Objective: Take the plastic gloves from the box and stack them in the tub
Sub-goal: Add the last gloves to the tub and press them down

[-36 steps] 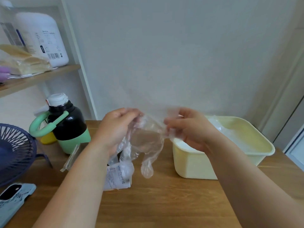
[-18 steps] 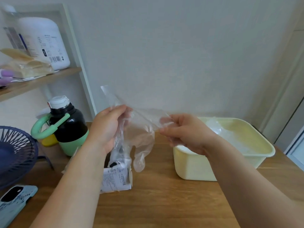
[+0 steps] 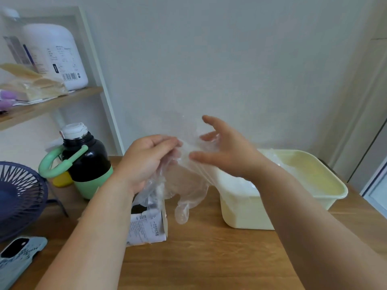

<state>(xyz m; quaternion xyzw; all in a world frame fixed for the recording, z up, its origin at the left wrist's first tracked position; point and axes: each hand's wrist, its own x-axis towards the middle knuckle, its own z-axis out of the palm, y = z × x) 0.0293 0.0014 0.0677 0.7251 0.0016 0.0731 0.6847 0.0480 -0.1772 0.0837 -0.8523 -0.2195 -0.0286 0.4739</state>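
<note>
A clear plastic glove [image 3: 188, 185] hangs in the air above the table, its fingers pointing down. My left hand [image 3: 146, 162] pinches the glove's upper edge with curled fingers. My right hand [image 3: 226, 151] is beside it with fingers spread and straight, touching the thin plastic. Below my left hand stands the small white glove box [image 3: 146, 229], with more clear plastic bunched at its top. The pale yellow tub [image 3: 247, 214] sits to the right on the wooden table, with clear gloves lying inside it.
A black and green flask [image 3: 88, 162] with a green handle stands at the left, a yellow object behind it. A dark blue fan [image 3: 18, 197] and a light blue phone [image 3: 18, 258] lie at the far left. A shelf holds a white jug [image 3: 56, 57].
My right hand has let go of its pinch on the glove and spread its fingers. The stretched plastic edge has come down toward my left hand.
</note>
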